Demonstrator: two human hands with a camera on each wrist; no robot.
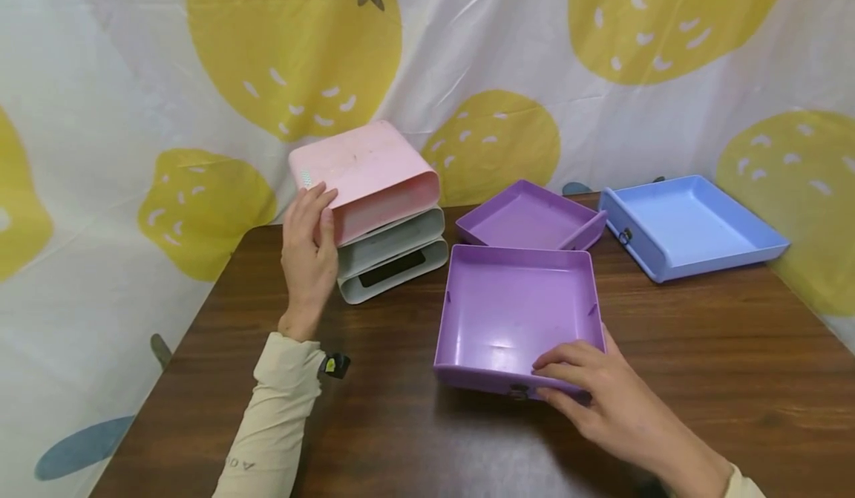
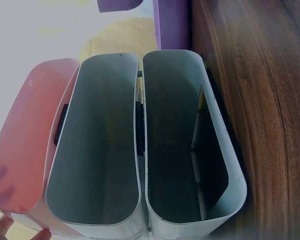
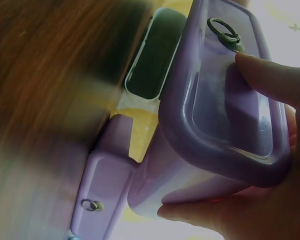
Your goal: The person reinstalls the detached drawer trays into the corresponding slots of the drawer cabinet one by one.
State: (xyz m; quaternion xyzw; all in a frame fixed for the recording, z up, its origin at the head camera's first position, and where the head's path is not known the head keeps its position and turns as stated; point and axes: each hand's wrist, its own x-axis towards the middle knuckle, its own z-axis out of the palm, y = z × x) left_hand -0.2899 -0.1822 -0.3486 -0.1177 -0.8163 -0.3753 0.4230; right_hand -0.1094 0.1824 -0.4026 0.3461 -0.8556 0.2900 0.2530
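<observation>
A purple drawer (image 1: 521, 312) hangs tilted above the table, its hollow side facing up. My right hand (image 1: 594, 390) grips it at the front right corner, thumb on the front panel near the metal ring pull (image 3: 225, 35) and fingers over the rim and side. On the left stands a stack of open-fronted drawer shells, a pink shell (image 1: 364, 160) above two grey-green shells (image 1: 394, 238). My left hand (image 1: 309, 249) rests against the left side of the pink shell, its fingers nearly straight. The openings of all the shells face the front.
Behind the held drawer lies a second purple drawer (image 1: 528, 216). A blue drawer (image 1: 695, 223) sits at the back right, with a ring pull on its front. A fruit-patterned cloth (image 1: 467, 30) hangs behind the dark wooden table (image 1: 381, 424).
</observation>
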